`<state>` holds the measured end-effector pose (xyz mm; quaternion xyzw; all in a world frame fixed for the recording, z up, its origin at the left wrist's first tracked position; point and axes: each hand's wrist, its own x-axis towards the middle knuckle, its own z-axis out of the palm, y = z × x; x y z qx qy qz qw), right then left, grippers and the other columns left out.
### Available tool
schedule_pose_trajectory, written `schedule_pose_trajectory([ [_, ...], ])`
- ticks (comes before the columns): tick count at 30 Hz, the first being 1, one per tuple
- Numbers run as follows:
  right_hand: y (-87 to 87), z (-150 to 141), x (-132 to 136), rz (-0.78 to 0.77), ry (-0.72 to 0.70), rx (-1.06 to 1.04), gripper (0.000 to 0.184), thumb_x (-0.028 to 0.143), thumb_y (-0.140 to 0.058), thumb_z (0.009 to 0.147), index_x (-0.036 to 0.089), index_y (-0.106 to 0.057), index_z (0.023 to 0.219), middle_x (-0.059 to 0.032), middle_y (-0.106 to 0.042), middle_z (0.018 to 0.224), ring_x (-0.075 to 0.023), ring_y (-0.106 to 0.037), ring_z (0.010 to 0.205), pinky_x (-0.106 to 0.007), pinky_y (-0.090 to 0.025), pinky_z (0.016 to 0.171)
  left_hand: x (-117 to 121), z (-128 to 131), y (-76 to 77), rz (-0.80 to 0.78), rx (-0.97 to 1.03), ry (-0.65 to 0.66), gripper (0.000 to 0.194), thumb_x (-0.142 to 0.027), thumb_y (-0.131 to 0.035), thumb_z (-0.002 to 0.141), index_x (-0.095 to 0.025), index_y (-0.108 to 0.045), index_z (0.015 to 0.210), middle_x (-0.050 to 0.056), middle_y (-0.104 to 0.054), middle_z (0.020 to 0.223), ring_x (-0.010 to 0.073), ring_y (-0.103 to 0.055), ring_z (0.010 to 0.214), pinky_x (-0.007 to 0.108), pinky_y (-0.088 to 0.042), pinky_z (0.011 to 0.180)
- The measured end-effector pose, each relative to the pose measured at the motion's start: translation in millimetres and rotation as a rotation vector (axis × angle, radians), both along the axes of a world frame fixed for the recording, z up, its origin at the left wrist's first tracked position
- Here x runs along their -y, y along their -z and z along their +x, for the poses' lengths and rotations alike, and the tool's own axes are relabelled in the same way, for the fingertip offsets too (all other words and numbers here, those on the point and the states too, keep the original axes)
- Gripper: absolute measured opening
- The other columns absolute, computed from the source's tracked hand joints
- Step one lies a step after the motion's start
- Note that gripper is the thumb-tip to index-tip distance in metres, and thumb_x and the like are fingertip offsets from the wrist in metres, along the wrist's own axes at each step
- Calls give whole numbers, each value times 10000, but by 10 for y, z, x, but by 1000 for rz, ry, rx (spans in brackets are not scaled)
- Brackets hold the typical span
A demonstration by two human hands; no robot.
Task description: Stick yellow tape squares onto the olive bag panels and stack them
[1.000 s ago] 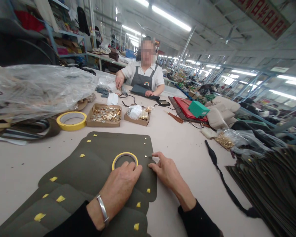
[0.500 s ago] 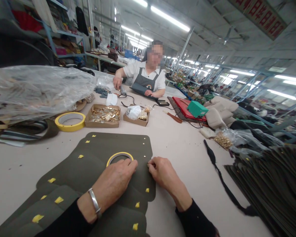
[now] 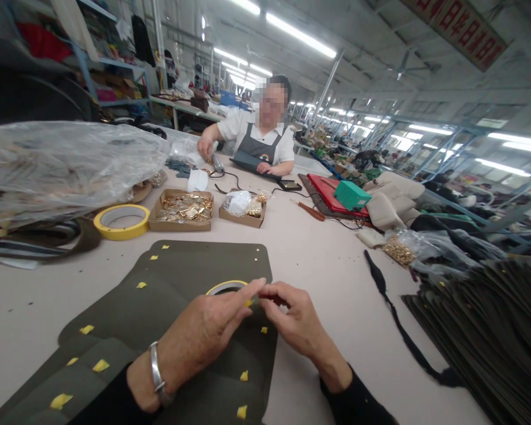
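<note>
Several dark olive leather panels (image 3: 194,260) lie overlapped on the table in front of me, each dotted with small yellow tape pieces (image 3: 100,366). My left hand (image 3: 203,333) rests over the top panel with its fingers closed round a small yellow tape roll (image 3: 223,287). My right hand (image 3: 292,319) meets it fingertip to fingertip, pinched at the roll's edge where a bit of yellow tape shows. A metal bangle sits on my left wrist.
A larger yellow tape roll (image 3: 121,221) and two cardboard boxes of gold fittings (image 3: 183,209) stand beyond the panels. Left is a big plastic bag (image 3: 62,165); right a black strap (image 3: 398,319) and a stack of dark panels (image 3: 491,336). A co-worker (image 3: 261,141) sits opposite.
My hands have left the panel's right edge and come together. The small roll is now lifted in my left fingers, with my right fingertips pinching at it.
</note>
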<state>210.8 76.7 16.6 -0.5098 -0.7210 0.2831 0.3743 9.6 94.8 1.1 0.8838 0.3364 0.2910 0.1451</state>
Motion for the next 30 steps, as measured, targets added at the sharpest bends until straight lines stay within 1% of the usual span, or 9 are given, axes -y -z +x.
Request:
schedule_pose_trajectory([
  [3, 16, -49, 14, 106, -58, -6, 167, 162, -559, 838, 194, -687, 941, -37, -693, 836, -147, -617, 718, -262, -492, 716, 18, 7, 38, 70, 6, -8, 501, -198, -432, 963, -224, -296, 1445, 57, -687, 1188, 153, -690, 980, 236, -561, 831],
  [7, 52, -55, 30, 197, -88, 45, 160, 143, -537, 859, 201, -680, 901, -36, -686, 811, -149, -612, 730, -271, -486, 720, 46, 29, 71, 112, -20, -42, 442, -219, -416, 975, -185, -325, 1406, 91, -690, 1172, 174, -697, 966, 250, -569, 800],
  [10, 84, -55, 31, 231, -88, 91, 166, 133, -519, 859, 204, -669, 855, -26, -669, 757, -145, -598, 699, -264, -475, 686, 69, 50, 51, 74, -30, -47, 375, -211, -393, 976, -187, -361, 1349, 81, -703, 1122, 175, -703, 922, 250, -560, 746],
  [16, 119, -103, 38, 431, -22, 206, 167, 122, -493, 837, 192, -629, 769, -29, -618, 658, -141, -558, 600, -255, -443, 595, 87, 73, -84, -129, -101, -80, 147, -181, -386, 963, -229, -511, 1024, -11, -656, 834, 171, -649, 708, 266, -454, 592],
  [18, 108, -138, 55, 443, 8, 228, 177, 131, -486, 832, 195, -636, 762, -28, -613, 638, -141, -558, 584, -256, -443, 584, 79, 86, -103, -141, -117, -101, 157, -178, -385, 964, -222, -523, 904, -10, -621, 782, 170, -620, 684, 271, -430, 593],
  [20, 95, -180, 71, 356, 72, 203, 157, 154, -509, 812, 198, -638, 733, -25, -616, 631, -138, -563, 573, -253, -452, 579, 72, 101, -96, -112, -107, -120, 189, -153, -381, 957, -213, -524, 848, -2, -601, 768, 165, -597, 671, 270, -415, 594],
  [25, 134, -203, -17, -140, 262, -168, 100, 231, -576, 767, 183, -621, 691, 17, -606, 538, -120, -573, 458, -211, -450, 452, 116, 115, -50, 77, -12, -139, 231, -138, -353, 955, -198, -546, 843, 5, -553, 723, 152, -557, 634, 261, -396, 580],
  [28, 195, -99, -185, -287, 345, -281, 140, 285, -615, 740, 159, -617, 678, 22, -598, 521, -107, -571, 413, -194, -443, 414, 152, 105, -42, 126, -16, -159, 219, -159, -356, 967, -203, -550, 874, 0, -555, 724, 153, -560, 642, 261, -402, 581],
  [30, 228, -25, -298, -361, 313, -270, 171, 311, -623, 740, 147, -633, 694, 18, -605, 535, -96, -565, 410, -186, -439, 411, 148, 97, -37, 91, -119, -191, 192, -147, -380, 961, -210, -547, 891, 0, -577, 754, 162, -572, 664, 267, -408, 579],
])
